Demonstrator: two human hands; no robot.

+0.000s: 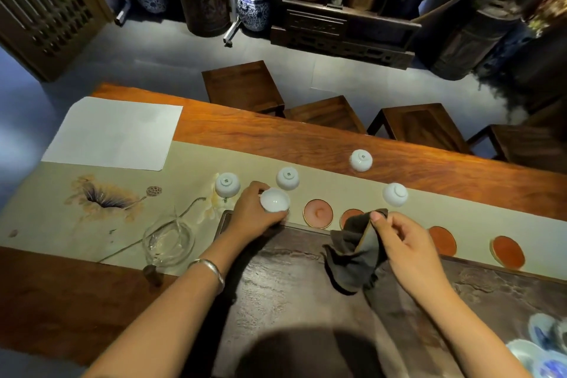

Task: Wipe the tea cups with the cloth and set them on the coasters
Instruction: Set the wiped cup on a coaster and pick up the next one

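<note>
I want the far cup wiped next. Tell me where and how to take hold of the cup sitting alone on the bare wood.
The far cup stands upside down, foot ring up, rim on the table. Come from above and pinch its rounded wall just below the foot with thumb and fingers on opposite sides; nothing crowds it. The left hand holds another cup, the right hand the cloth.

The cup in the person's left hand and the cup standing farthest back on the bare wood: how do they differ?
The held cup is gripped by the left hand and tilted, its hollow inside facing the camera; the far cup stands untouched, upside down, showing its foot ring. The held cup is above the cloth runner near the coasters; the far cup rests on the bare wooden table, beyond the runner. Both are small, plain white and of similar shape.
</note>
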